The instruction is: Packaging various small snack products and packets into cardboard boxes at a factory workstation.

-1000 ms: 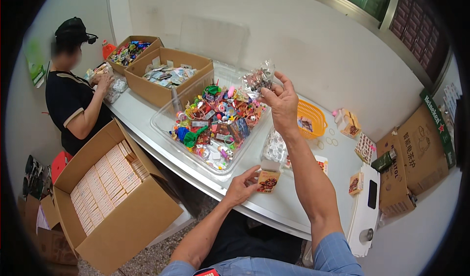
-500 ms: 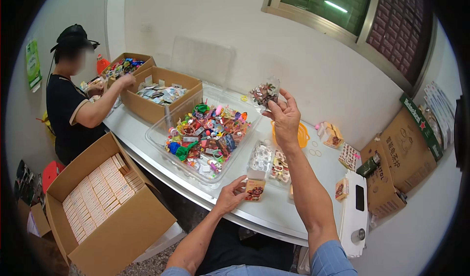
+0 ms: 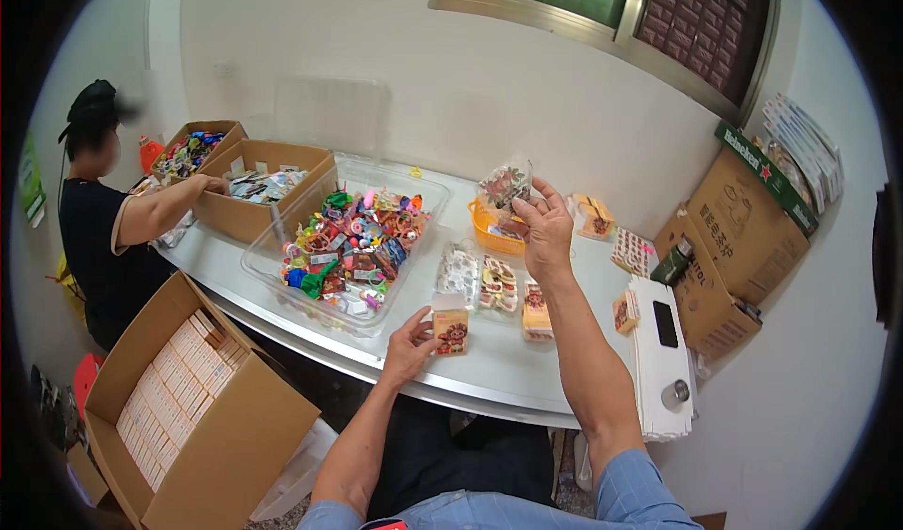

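Observation:
My right hand is raised over the table, pinching a small clear bag with dark and reddish contents between thumb and fingers. Low at the table's front, my left hand grips the left side of a small yellowish printed box. The box stands upright with its pale top flap up. Behind it lie a clear pack of silvery-white pieces and a clear pack of red-and-cream pieces. Right of these sits a similar printed box. An orange basket is partly behind the raised bag and hand.
A clear tub of colourful trinkets stands left of centre. Beyond it, a person reaches into a carton of packets. A large carton of small boxes is lower left. A phone and stacked cartons are at right.
The whole view has swung right, so the table's things sit further left in it. My hands keep hold of the bag and box. The person's hand has lowered into the carton.

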A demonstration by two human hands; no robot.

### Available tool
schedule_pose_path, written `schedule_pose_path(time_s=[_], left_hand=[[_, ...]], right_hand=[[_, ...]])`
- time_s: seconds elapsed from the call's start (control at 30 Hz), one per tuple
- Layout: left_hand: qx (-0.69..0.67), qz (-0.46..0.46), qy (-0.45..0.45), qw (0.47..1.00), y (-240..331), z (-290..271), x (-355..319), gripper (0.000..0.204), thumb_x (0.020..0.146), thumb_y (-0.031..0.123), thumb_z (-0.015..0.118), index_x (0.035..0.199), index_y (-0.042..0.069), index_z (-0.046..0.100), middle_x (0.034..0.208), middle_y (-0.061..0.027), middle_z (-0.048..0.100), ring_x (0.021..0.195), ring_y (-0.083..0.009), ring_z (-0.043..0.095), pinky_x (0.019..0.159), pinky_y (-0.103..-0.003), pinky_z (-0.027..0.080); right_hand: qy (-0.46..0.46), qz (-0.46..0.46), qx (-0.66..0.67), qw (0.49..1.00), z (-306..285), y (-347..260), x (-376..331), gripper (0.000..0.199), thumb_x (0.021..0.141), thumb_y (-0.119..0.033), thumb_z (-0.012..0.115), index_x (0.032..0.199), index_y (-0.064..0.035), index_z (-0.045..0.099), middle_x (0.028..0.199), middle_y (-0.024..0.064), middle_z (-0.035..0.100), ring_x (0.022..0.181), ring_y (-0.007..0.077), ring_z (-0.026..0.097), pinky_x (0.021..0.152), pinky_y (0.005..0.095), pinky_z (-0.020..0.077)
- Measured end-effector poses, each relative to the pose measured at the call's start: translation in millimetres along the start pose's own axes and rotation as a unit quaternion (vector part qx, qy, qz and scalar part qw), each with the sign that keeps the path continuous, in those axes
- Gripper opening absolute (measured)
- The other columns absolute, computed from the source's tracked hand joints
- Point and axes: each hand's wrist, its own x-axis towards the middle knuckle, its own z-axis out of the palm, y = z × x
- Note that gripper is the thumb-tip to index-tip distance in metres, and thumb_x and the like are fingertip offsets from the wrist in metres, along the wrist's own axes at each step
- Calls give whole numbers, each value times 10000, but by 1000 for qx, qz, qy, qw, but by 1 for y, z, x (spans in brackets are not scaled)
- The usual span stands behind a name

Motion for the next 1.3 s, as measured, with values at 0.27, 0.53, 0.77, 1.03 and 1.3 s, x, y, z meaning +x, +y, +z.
schedule_pose_path(time_s=[0.27, 0.53, 0.77, 1.03, 1.3], left_hand=[[6, 5, 10, 1000, 2, 0, 2, 774, 803, -36, 735, 1498, 1, 397, 1213, -172, 684, 854, -108, 641, 723, -245, 537], [8, 5, 12, 1000, 2, 1, 1, 770, 812, -32, 742, 1498, 1, 395, 1209, -171, 686, 872, -106, 646, 715, -237, 533], [7, 6, 18, 1000, 6, 1, -2, 727, 827, -45, 714, 1488, 5, 416, 1203, -176, 685, 866, -117, 651, 736, -249, 543], [5, 12, 21, 1000, 0, 0, 1, 730, 830, -34, 730, 1489, 15, 419, 1197, -171, 689, 869, -116, 651, 761, -254, 546], [-9, 10, 24, 1000, 0, 0, 0, 760, 815, -48, 740, 1497, 22, 410, 1198, -158, 685, 867, -101, 637, 744, -234, 536]], right_hand=[[36, 30, -18, 999, -35, 0, -38, 454, 925, 19, 623, 1351, 40, 467, 1091, 91, 679, 916, 156, 700, 703, 273, 646], [69, 42, 3, 997, -61, 19, -54, 263, 939, -19, 637, 1194, 38, 607, 1066, 74, 678, 892, 152, 702, 712, 279, 646], [89, 59, -13, 994, -62, 26, -60, 128, 942, -69, 670, 1056, -22, 640, 905, 39, 681, 788, 123, 681, 689, 307, 632], [100, 80, 6, 992, -62, 44, -75, 116, 951, -109, 670, 1024, -19, 653, 879, 56, 705, 730, 121, 668, 641, 289, 607], [128, 124, -31, 983, -84, 51, -105, 162, 945, -161, 690, 990, -8, 658, 821, 54, 678, 598, 117, 636, 527, 242, 570]])
